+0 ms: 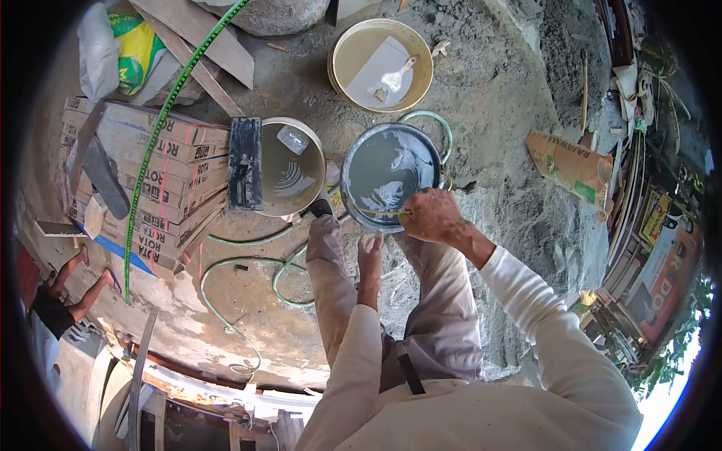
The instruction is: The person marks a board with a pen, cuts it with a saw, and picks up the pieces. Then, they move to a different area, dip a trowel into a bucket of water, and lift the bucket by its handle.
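At the near rim of a dark bucket holding grey liquid, my right hand is closed round a thin yellowish tool, which reaches over the liquid. My left hand hangs between my knees, just below that bucket's rim; its fingers are partly in view and point forward. To the left, a second bucket holds murky water with a clear piece in it. A black rectangular float lies across its left rim. Behind, a cream bucket contains water and a brush.
Stacked tile boxes stand at the left, with a green strap over them. A green hose loops over the ground. A torn paper bag lies at the right. Another person's legs show at the far left.
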Action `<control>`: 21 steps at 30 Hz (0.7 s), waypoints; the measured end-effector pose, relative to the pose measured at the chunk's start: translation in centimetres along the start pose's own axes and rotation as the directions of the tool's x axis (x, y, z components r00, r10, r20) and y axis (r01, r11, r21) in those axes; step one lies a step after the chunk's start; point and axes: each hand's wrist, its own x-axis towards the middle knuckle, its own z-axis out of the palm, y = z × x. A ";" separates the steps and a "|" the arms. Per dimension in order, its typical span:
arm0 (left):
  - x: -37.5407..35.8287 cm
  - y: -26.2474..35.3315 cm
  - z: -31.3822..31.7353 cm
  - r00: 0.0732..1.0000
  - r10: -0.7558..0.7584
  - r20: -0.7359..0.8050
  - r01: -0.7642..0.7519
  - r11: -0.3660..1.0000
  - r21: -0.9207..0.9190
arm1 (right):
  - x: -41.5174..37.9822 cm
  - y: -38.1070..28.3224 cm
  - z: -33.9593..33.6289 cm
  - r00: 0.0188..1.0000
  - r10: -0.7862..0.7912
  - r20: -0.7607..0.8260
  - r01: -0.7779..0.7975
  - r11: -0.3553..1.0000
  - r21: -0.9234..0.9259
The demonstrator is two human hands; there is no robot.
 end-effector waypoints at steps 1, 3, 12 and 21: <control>-0.2 0.2 0.9 0.999 -0.026 0.036 0.028 0.999 -0.046 | -1.0 -0.4 -1.1 1.000 0.007 0.001 -0.007 1.000 0.000; -0.9 0.6 2.5 0.991 -0.074 0.108 0.088 0.987 -0.134 | -3.0 -1.2 -3.9 1.000 -0.005 -0.020 0.005 1.000 0.017; -8.0 7.2 8.8 0.981 0.061 0.183 0.005 0.941 -0.338 | -3.6 -1.3 -9.8 0.983 -0.085 -0.161 0.077 0.996 -0.051; -9.9 12.5 10.1 0.972 0.114 0.204 -0.038 0.939 -0.342 | -1.3 -0.1 -12.4 0.984 -0.050 -0.169 0.049 0.999 -0.012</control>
